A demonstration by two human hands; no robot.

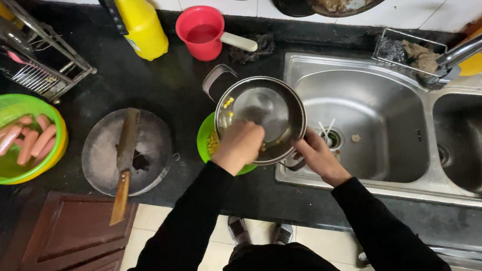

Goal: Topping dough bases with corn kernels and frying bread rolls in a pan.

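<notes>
Tipping a steel pot [262,114] at frame centre, the right hand [316,157] grips its near handle with closed fingers, while the left hand [240,145] reaches inside, fingers curled, over yellow kernels [228,103]. A green bowl [205,137] sits under the pot's left edge, holding more. Judged step: scraping kernels out; the pot needs a steady tilt over the bowl.

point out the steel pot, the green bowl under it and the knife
steel pot [267,109], head view, bare inner bottom
green bowl [205,136], head view, left rim beside the pot
knife [127,139], head view, middle of the blade
</notes>
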